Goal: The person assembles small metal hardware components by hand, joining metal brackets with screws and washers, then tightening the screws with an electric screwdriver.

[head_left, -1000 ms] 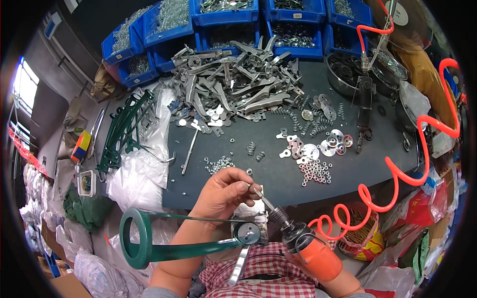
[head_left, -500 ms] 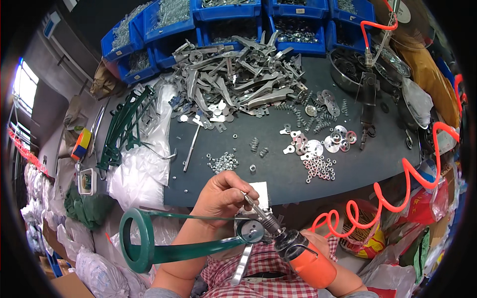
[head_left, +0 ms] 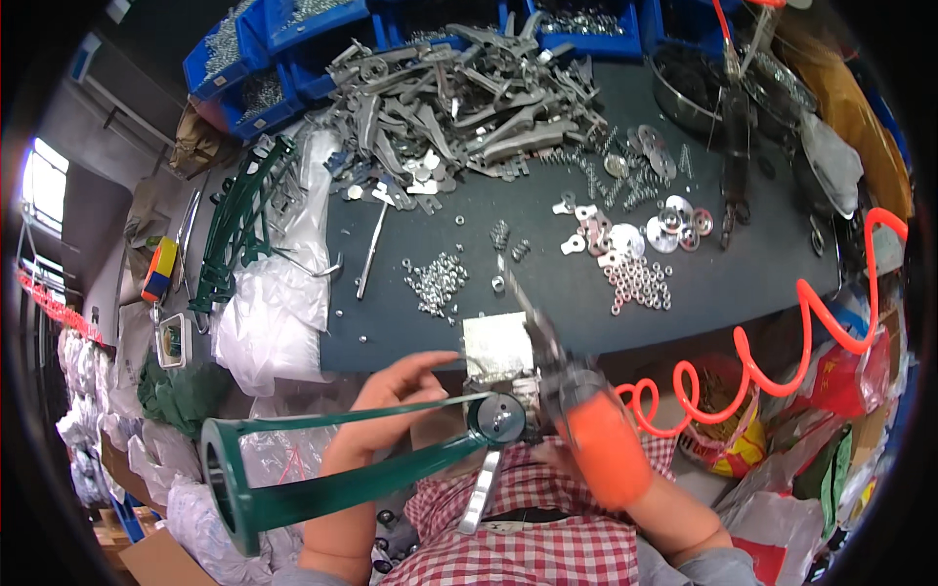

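Note:
My left hand lies between the two arms of a green metal handle frame, fingers curled on its upper arm and index finger pointing at a small shiny metal block at the bench edge. The frame's round pivot end has a grey metal lever hanging from it. My right hand grips an orange air screwdriver. Its blurred bit points up and away, above the pivot. Most of this hand is hidden behind the tool.
A dark bench carries a heap of grey metal levers, loose nuts, washers and springs. Blue bins line the back. Green frames and plastic bags lie left; a red coiled air hose runs right.
My left hand has let go of the tool's tip and dropped back onto the green frame. The air screwdriver has swung so its bit points up over the bench.

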Tool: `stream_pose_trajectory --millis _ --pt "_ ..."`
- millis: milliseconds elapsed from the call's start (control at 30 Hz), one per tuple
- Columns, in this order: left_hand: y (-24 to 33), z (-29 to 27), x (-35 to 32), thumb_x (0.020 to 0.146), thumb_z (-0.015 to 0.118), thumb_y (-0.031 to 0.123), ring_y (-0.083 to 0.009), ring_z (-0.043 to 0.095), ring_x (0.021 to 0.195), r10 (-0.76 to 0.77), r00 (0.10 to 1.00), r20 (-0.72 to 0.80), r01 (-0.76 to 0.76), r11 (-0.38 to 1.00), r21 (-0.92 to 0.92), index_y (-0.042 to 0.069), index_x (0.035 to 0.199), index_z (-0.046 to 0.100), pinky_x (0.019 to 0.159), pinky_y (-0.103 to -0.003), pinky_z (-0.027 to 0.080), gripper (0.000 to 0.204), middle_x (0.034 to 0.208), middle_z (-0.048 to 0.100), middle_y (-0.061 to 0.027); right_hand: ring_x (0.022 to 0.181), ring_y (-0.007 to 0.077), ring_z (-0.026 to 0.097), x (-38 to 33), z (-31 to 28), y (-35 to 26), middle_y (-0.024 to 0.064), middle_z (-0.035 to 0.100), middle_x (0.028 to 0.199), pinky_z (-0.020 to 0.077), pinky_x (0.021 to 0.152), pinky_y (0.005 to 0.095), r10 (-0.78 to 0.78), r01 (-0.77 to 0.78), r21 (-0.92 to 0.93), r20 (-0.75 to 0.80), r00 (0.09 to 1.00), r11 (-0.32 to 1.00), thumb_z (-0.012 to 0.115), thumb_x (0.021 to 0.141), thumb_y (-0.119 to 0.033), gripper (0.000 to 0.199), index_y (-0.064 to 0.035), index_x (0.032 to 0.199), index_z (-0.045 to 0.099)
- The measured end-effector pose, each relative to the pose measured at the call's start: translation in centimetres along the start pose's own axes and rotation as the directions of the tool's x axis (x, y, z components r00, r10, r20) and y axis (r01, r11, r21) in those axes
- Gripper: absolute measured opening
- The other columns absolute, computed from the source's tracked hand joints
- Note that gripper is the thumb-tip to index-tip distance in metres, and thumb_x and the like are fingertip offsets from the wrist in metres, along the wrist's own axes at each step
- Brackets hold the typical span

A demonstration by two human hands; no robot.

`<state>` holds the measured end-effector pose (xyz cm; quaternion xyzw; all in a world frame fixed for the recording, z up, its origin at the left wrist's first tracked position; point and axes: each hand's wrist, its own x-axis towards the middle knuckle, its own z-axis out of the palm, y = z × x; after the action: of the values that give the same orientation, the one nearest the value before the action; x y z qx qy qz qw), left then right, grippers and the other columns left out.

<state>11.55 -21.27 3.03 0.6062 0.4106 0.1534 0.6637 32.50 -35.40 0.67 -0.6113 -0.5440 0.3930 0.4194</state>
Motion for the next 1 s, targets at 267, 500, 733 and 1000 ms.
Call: stream_pose_trajectory --millis 267,500,733,1000 --pt "-2.1 4.7 0.5 0.078 0.048 -0.002 -0.0065 0.052 0.079 -0.179 0.980 0.087 0.189 0.976 -0.112 0.008 0.130 0.033 0.071 -0.020 0.041 0.054 0.094 0.054 -0.0038 0.094 0.0189 0.057 3.0 2.1 0.8 0.0105 0.054 0.107 0.0454 0.080 0.0294 0.016 0.028 0.279 -0.154 0.988 0.960 0.069 0.067 0.000 0.062 -0.0041 0.123 0.041" --pt "-2.1 6.7 -0.6 0.079 0.049 0.005 -0.0111 0.058 0.062 -0.156 0.984 -0.081 0.106 0.897 -0.430 0.004 0.129 0.028 0.044 -0.022 0.048 0.054 0.098 0.054 -0.0095 0.093 0.0206 0.058 3.0 2.3 0.5 0.0101 0.056 0.105 0.0462 0.079 0.0302 -0.003 0.062 0.263 -0.218 0.976 0.963 0.069 0.065 0.000 0.063 -0.0040 0.122 0.042" --pt "-3.0 7.5 -0.8 0.085 0.054 0.004 -0.0103 0.053 0.093 -0.019 0.992 -0.123 -0.058 0.804 -0.592 0.005 0.123 0.035 0.078 -0.022 0.044 0.043 0.107 0.053 -0.0086 0.092 0.0185 0.058 2.8 2.1 0.6 0.0094 0.056 0.104 0.0462 0.078 0.0295 0.092 -0.030 0.405 -0.134 0.987 0.914 0.069 0.066 0.001 0.060 -0.0037 0.120 0.043" --pt "-3.8 8.1 -0.9 0.083 0.055 0.002 -0.0117 0.058 0.080 -0.016 0.987 -0.161 -0.102 0.711 -0.696 0.001 0.108 0.049 0.069 -0.025 0.050 0.026 0.093 0.058 -0.0080 0.100 0.0257 0.057 0.7 -6.0 -1.6 0.0111 0.059 0.106 0.0449 0.087 0.0336 -0.300 0.303 -0.154 0.047 0.953 0.940 0.069 0.076 -0.013 0.038 -0.0024 0.110 0.055"
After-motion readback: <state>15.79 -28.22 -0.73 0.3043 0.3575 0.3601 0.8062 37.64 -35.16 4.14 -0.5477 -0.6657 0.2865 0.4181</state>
